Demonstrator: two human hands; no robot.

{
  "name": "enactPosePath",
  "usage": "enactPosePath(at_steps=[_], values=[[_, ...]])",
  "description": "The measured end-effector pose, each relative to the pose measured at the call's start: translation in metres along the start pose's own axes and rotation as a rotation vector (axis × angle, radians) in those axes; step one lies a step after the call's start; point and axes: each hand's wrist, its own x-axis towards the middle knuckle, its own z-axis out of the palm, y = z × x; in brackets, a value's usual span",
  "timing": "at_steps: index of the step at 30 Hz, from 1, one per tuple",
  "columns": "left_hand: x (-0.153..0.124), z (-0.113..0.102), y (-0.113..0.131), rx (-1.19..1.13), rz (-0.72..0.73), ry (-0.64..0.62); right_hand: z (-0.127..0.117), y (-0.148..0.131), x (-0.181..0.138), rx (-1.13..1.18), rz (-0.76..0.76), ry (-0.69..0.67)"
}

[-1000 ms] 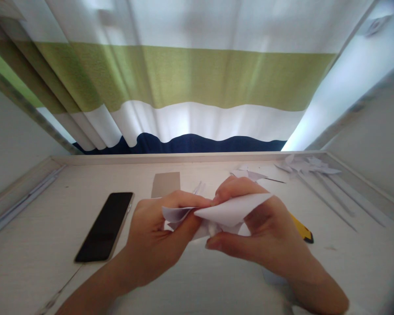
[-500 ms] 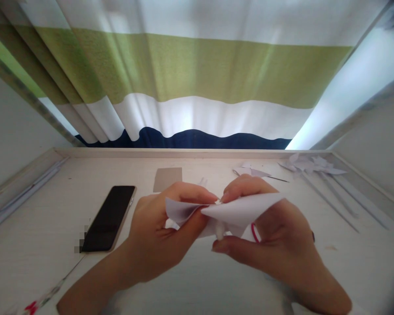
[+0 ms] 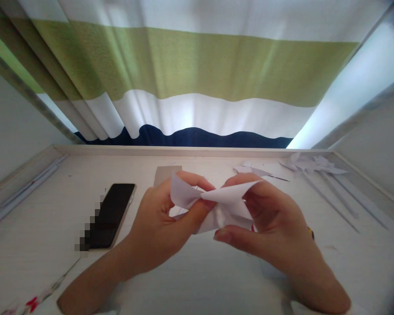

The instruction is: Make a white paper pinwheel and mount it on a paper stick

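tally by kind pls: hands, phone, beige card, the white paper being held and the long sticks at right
Left hand and right hand: 2
White paper: 1
Phone: 1
Beige card: 1
Long sticks: 3
Total: 8

A phone [image 3: 116,210] lies dark-screened on the desk [image 3: 170,275], a cord [image 3: 55,285] by its near end — a striped curtain [image 3: 197,65] hangs beyond.

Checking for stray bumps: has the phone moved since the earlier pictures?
No; measured from the table's back edge, the phone lies where it did.
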Motion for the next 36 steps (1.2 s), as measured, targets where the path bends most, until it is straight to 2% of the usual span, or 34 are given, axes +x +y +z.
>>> enactPosePath(at_steps=[7,19,28,36], values=[[0.002,0.001,-0.006,-0.103,-0.085,-0.037,0.002,0.004,0.002,-0.034,-0.032,0.018],[0.003,0.004,-0.010,-0.252,-0.182,-0.114,0.001,0.001,0.003,-0.070,0.014,-0.005],[0.002,0.004,-0.013,-0.204,-0.120,-0.088,0.003,0.001,0.006,-0.079,0.070,-0.024],[0.002,0.005,-0.013,-0.139,-0.088,-0.057,0.004,0.003,0.004,-0.031,0.048,-0.031]])
